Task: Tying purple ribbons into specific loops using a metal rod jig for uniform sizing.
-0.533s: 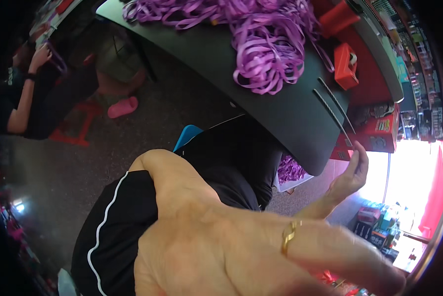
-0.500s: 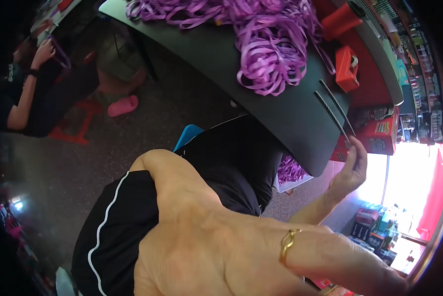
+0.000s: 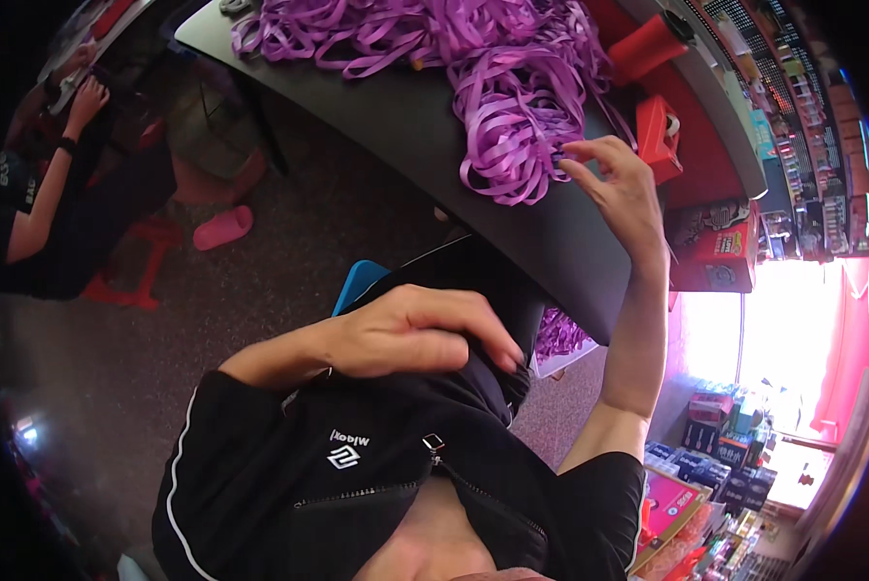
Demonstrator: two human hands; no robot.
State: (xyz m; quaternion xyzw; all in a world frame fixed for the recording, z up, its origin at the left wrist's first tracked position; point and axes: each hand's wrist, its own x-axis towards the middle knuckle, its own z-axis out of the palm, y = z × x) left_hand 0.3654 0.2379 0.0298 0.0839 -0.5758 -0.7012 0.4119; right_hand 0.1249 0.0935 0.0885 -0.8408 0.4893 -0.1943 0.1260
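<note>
My right hand [image 3: 618, 189] is over the dark table [image 3: 386, 121], at the right edge of a large heap of purple ribbon loops [image 3: 521, 126]. Its thumb and forefinger are apart, tips beside the loops, with nothing seen between them. Whether they touch the ribbon I cannot tell. My left hand [image 3: 410, 329] hovers in front of my black jacket [image 3: 357, 494], above my lap. Its thumb and fingers are spread loosely and hold nothing visible. The two thin twisted rods on the table are mostly hidden behind my right hand and forearm.
Behind the hand stand a red dispenser [image 3: 659, 140], a red cylinder [image 3: 650, 48] and a red box [image 3: 720, 247]. Below the table edge, a white bin [image 3: 570, 358] holds purple ribbon. Another person [image 3: 52, 194] sits at far left; a pink slipper [image 3: 223, 228] lies on the floor.
My right hand has left the ends of the rods and moved up and left to the ribbon heap. The left hand has dropped from close before the camera to above my lap.
</note>
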